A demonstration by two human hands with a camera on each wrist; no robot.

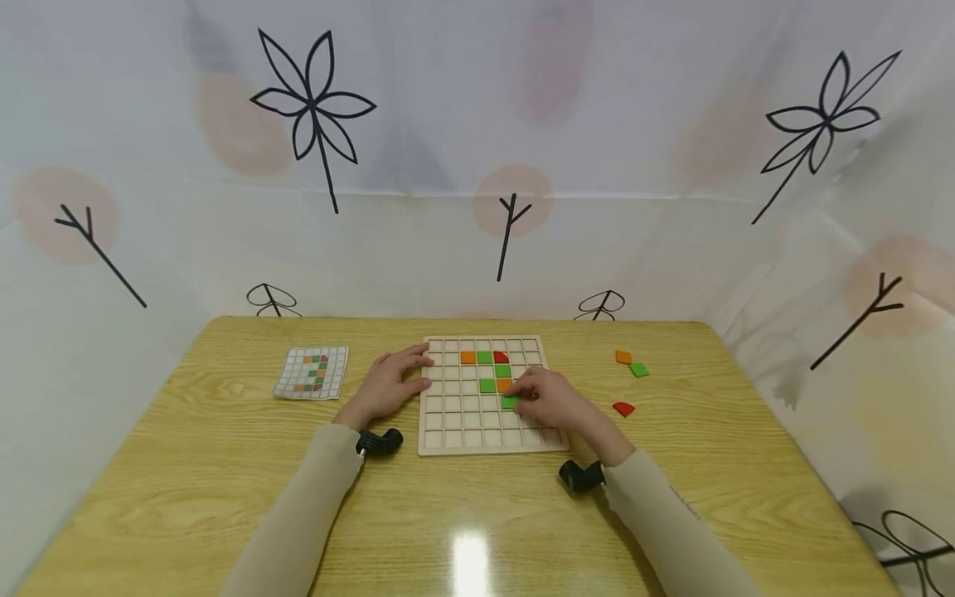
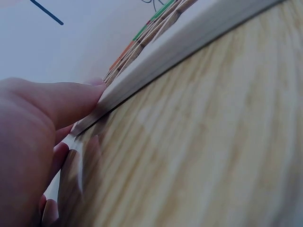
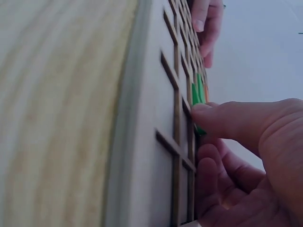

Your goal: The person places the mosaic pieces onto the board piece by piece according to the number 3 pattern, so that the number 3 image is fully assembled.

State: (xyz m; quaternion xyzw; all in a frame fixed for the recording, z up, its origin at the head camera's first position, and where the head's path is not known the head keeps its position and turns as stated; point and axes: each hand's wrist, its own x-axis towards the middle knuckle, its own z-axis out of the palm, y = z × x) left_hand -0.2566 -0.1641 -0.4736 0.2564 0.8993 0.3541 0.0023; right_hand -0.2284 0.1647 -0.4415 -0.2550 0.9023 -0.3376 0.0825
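Observation:
A wooden grid board [image 1: 455,444] lies on the table with green, orange and red tiles set in some of its squares. My right hand [image 1: 552,402] is over the board's right half. Its thumb and fingers pinch a green tile [image 3: 198,92], which looks tilted over the grid in the right wrist view. An orange tile [image 1: 504,385] sits just above that spot, and another green tile [image 1: 487,385] lies to its left. My left hand [image 1: 388,385] rests at the board's left edge with fingers spread; in the left wrist view its thumb [image 2: 71,101] touches the board's side.
A printed pattern card [image 1: 279,388] with coloured squares lies left of the board. Right of the board are a loose orange tile [image 1: 622,356], a green tile [image 1: 638,370] and a red quarter-round tile [image 1: 623,409]. A patterned white curtain [image 1: 418,249] stands behind the table.

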